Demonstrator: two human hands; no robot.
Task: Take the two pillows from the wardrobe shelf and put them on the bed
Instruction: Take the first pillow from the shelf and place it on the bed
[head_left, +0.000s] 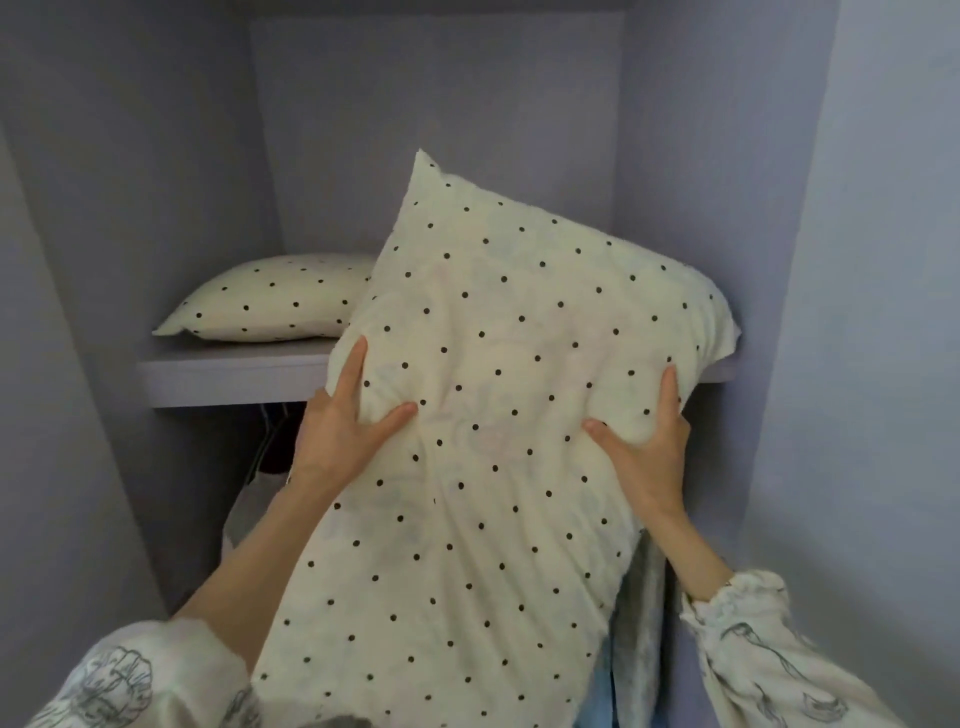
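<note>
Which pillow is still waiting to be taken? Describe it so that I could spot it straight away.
Look into the wardrobe at its shelf. At the left back of it lies a cream pillow with black dots, flat and untouched. The matching pillow in front is tilted up, gripped by the left hand and right hand.

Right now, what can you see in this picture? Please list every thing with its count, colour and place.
held pillow: one, cream with black dots, tilted, gripped at both sides, far end over the shelf
second pillow: one, same pattern, lying flat at the shelf's left
shelf: one, pale lilac-grey, across the wardrobe
wardrobe walls: lilac-grey, all around
hanging clothes: dark and pale, below the shelf; number unclear
left hand: one, grips the held pillow's left side
right hand: one, grips its right side
sleeves: two, white, patterned
</note>
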